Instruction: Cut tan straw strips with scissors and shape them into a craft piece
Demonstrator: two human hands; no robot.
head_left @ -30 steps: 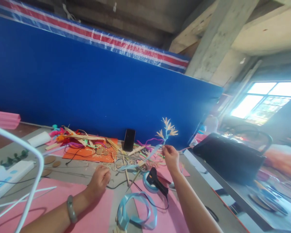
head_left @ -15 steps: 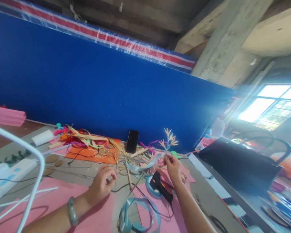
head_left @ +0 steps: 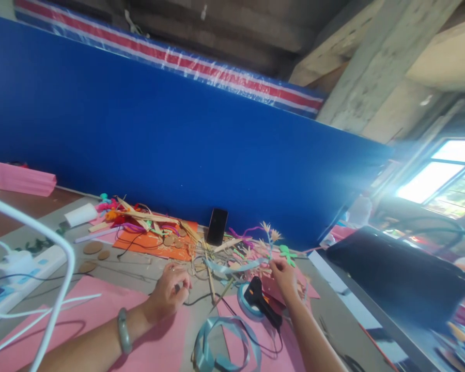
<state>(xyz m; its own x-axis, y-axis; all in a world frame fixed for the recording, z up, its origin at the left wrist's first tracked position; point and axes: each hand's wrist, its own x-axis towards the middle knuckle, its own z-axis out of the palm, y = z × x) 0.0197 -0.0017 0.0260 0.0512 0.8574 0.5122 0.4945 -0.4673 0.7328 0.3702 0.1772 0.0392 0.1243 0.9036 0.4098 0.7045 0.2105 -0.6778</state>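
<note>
While pinched between right fingers (head_left: pixel 278 265), flower sprig (head_left: pixel 274 236) mostly above them, left fingers (head_left: pixel 181 277) loose

My left hand (head_left: pixel 170 289) can slide low over the flat pink sheet (head_left: pixel 120 297) at lower left, short of the arching white cable (head_left: pixel 70 258). At lower centre, the ribbon coil (head_left: pixel 202 346) and glue gun (head_left: pixel 265 305) bar a low path toward my right hand (head_left: pixel 284 278); the phone (head_left: pixel 217 227) stands beyond.

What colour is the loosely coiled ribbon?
The coiled ribbon is light blue, clearest in the head view.
</note>
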